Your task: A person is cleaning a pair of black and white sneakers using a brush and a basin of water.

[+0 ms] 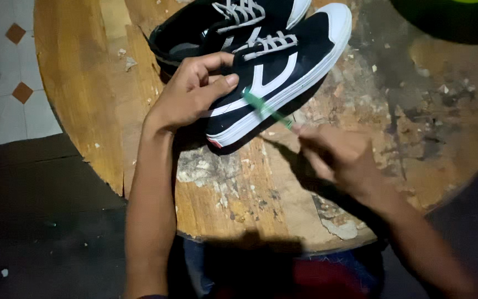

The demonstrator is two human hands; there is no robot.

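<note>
A black canvas sneaker (283,66) with white stripes, white laces and a white sole lies on its side on a round wooden table (84,88). My left hand (192,91) grips its heel end, thumb pressed on the side. My right hand (336,155), blurred, holds a green toothbrush (264,108) whose head touches the shoe's side near the white sole. A second matching sneaker (217,22) lies just behind the first.
The tabletop is worn, with peeling paint and flakes of debris (338,227). A green object (449,16) sits at the far right edge. Tiled floor (1,66) shows at the left, dark floor below.
</note>
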